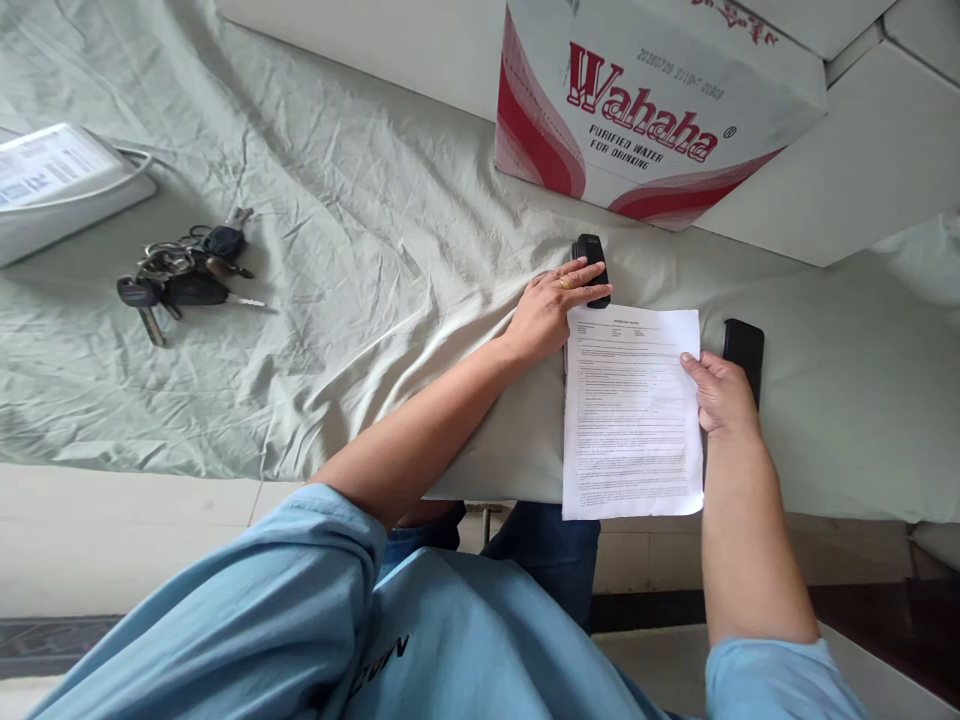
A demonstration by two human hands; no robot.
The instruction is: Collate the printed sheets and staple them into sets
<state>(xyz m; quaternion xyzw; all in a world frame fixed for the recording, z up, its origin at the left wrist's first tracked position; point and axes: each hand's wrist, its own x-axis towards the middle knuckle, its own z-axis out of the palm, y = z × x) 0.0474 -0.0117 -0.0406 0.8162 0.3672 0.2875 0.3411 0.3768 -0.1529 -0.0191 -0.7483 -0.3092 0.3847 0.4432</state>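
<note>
Printed sheets of white paper [634, 430] lie at the front edge of the cloth, their lower end reaching past it. My right hand [724, 393] pinches their right edge, thumb on top and fingers underneath. Beyond the top left corner of the paper is a small black stapler [592, 250]. Across it lie the fingers of my left hand [551, 310], closed over its body; the thumb is hidden. A black phone [744, 350] rests just beyond my right hand, partly covered by it.
A Wahaha water carton [645, 120] stands at the back, beside white boxes [862, 150]. On the left, a bunch of keys [195, 270] lies on the wrinkled pale green cloth [337, 200]. A white box with a cord [67, 190] sits at the far left.
</note>
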